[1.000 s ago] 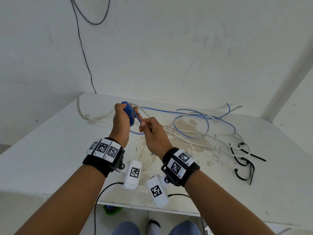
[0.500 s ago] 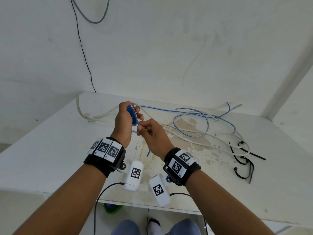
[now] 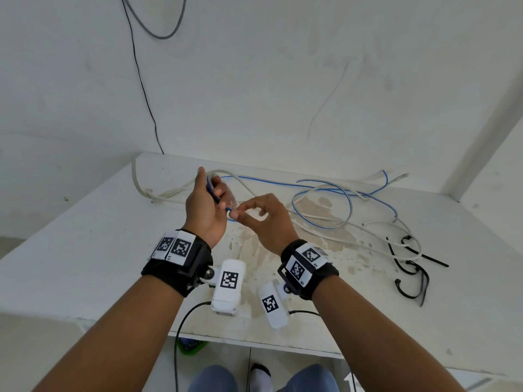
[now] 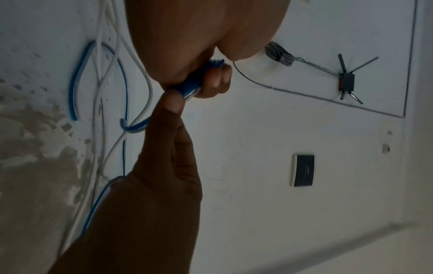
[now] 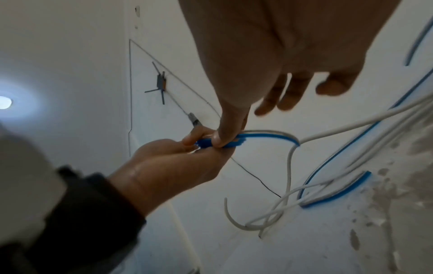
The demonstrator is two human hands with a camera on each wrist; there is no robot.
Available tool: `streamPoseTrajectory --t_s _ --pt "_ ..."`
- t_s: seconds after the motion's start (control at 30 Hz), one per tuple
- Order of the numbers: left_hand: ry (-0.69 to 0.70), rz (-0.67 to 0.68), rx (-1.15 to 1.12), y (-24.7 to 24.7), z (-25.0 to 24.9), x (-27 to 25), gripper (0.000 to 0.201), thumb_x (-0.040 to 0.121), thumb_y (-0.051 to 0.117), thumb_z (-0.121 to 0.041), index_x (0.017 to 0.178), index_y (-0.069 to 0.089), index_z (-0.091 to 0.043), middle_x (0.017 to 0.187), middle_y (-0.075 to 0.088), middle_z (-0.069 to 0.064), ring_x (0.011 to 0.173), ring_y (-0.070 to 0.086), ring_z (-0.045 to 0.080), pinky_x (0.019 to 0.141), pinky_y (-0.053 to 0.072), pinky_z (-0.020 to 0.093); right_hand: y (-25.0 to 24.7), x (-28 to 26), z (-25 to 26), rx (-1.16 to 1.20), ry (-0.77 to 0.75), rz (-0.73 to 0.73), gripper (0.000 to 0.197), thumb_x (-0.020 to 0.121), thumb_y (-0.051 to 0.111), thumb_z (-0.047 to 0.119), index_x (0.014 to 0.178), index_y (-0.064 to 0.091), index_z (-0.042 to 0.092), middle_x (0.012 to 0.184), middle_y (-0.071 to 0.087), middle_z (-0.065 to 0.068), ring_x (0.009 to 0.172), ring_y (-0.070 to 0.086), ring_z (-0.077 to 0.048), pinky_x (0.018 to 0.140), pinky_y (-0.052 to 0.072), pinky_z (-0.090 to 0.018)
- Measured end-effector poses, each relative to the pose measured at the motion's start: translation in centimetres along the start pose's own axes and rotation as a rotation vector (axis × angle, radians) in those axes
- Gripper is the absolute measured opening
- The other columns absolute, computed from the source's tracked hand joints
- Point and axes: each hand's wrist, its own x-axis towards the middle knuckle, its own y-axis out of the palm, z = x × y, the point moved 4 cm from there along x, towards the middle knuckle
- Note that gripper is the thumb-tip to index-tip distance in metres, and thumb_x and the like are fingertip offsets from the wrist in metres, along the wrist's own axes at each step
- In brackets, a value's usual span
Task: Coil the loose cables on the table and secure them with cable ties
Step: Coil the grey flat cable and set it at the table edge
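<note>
My left hand (image 3: 210, 193) grips a small coil of blue cable (image 3: 212, 190) held above the table; in the left wrist view its fingers (image 4: 218, 79) curl round the coil (image 4: 201, 77). My right hand (image 3: 235, 215) pinches the blue strand just below the coil between thumb and index finger, its other fingers spread; the right wrist view shows this pinch (image 5: 222, 140) beside the coil (image 5: 206, 143). The rest of the blue cable (image 3: 322, 205) lies in loose loops on the white table (image 3: 85, 250). Black cable ties (image 3: 410, 267) lie at the right.
White cables (image 3: 169, 190) tangle with the blue one across the back of the table. A stained patch (image 3: 254, 250) marks the middle. A dark wire (image 3: 141, 80) hangs down the wall behind. A green object (image 3: 192, 346) sits on the floor below the front edge.
My left hand has turned the coil so it shows edge-on. My right hand has shifted slightly right and unfurled its outer fingers while still pinching the blue strand.
</note>
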Motion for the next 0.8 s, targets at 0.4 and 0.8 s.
streamPoseTrajectory --t_s 0.4,0.8 --pt "-0.032 0.077 -0.156 -0.5 -0.3 0.3 0.045 0.106 0.03 -0.039 0.068 0.041 -0.018 0.04 0.025 -0.007 0.029 0.02 0.01 0.042 0.032 0.021 0.8 -0.4 0.1 0.424 0.19 0.095 0.014 0.095 0.069 0.014 0.108 0.072 0.007 0.093 0.078 -0.015 0.086 0.075 -0.018 0.084 0.061 -0.029" --pt "-0.059 0.22 -0.104 -0.1 -0.6 -0.3 0.046 0.103 0.036 -0.028 0.058 0.044 -0.019 0.04 0.02 -0.006 0.029 0.018 0.011 0.046 0.035 0.025 0.1 -0.7 1.4 0.698 0.274 0.114 0.027 0.099 0.061 0.009 0.123 0.063 -0.004 0.095 0.076 -0.011 0.082 0.075 -0.011 0.08 0.06 -0.022"
